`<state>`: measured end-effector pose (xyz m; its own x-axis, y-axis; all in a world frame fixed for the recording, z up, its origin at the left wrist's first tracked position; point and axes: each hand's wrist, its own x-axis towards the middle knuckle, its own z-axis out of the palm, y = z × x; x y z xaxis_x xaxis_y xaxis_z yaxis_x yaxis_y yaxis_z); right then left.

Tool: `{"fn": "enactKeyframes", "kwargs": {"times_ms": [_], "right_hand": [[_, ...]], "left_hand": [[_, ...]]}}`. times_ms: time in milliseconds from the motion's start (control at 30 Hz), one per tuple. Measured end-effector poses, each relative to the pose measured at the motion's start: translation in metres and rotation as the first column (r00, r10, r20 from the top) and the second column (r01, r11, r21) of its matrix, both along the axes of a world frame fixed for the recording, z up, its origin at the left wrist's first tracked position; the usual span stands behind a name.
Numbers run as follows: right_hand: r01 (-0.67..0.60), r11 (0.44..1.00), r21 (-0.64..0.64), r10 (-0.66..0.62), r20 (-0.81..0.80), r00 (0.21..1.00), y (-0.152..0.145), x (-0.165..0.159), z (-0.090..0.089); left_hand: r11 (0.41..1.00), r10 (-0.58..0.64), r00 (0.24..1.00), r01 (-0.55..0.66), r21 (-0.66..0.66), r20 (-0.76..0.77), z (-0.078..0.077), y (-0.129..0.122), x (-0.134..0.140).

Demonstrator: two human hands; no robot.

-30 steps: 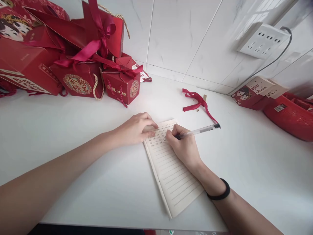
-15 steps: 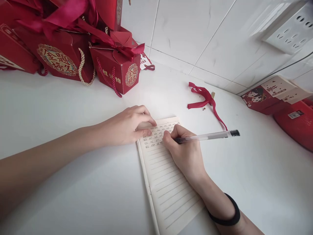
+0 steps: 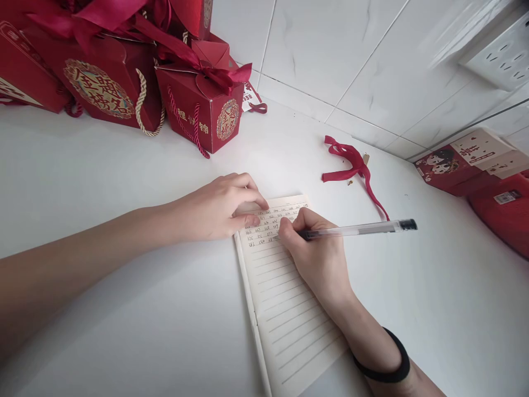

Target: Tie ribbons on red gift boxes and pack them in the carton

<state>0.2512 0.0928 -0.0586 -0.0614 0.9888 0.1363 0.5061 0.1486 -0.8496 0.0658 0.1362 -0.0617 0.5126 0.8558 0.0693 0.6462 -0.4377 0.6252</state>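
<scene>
A lined notebook point(image 3: 289, 309) lies on the white table, its upper lines filled with rows of handwritten numbers and its lower lines blank. My right hand point(image 3: 320, 253) is closed round a clear pen with a black cap end point(image 3: 363, 228); the tip points at the last written row, partly hidden by my fingers. On the notebook's upper left edge rests my left hand point(image 3: 223, 207), thumb and fingers apart, with nothing held in it. A black band point(image 3: 392, 366) circles my right wrist.
Red gift boxes point(image 3: 223, 118) with ribbons and rope handles stand at the back left. A loose red ribbon point(image 3: 355, 160) lies beyond my right hand. At the right are a red and cream box point(image 3: 450, 165) and a red pouch point(image 3: 504, 215). A wall socket point(image 3: 504, 55) hangs above.
The view has shifted slightly, so most things sit a little further right and higher. My right hand keeps the pen at nearly the same place on the page; my left hand stays put.
</scene>
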Motion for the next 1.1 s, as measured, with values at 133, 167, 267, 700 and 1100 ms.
{"fn": "enactKeyframes", "kwargs": {"times_ms": [133,167,267,700,1100], "right_hand": [[0.003,1.000,-0.001,-0.003,0.004,1.000,0.0003,0.0003,0.0001],[0.003,1.000,-0.002,-0.003,0.007,1.000,0.0005,0.0004,0.0001],[0.005,1.000,-0.008,-0.005,0.010,1.000,0.0006,0.0004,0.0000],[0.009,1.000,-0.007,-0.009,0.022,1.000,-0.0002,0.0003,0.0010],[0.002,1.000,0.024,-0.002,0.019,1.000,0.0004,0.0002,0.0006]], "left_hand": [[1.000,0.004,1.000,-0.004,-0.005,0.008,0.0007,-0.0002,0.0005],[1.000,0.006,1.000,-0.006,-0.008,0.009,0.0007,-0.0002,0.0006],[1.000,0.007,1.000,-0.007,-0.006,0.004,0.0006,-0.0003,0.0008],[1.000,0.013,1.000,-0.014,-0.009,-0.012,0.0006,-0.0007,0.0010],[0.999,0.025,0.999,-0.024,-0.029,0.024,0.0009,-0.0012,0.0013]]}}
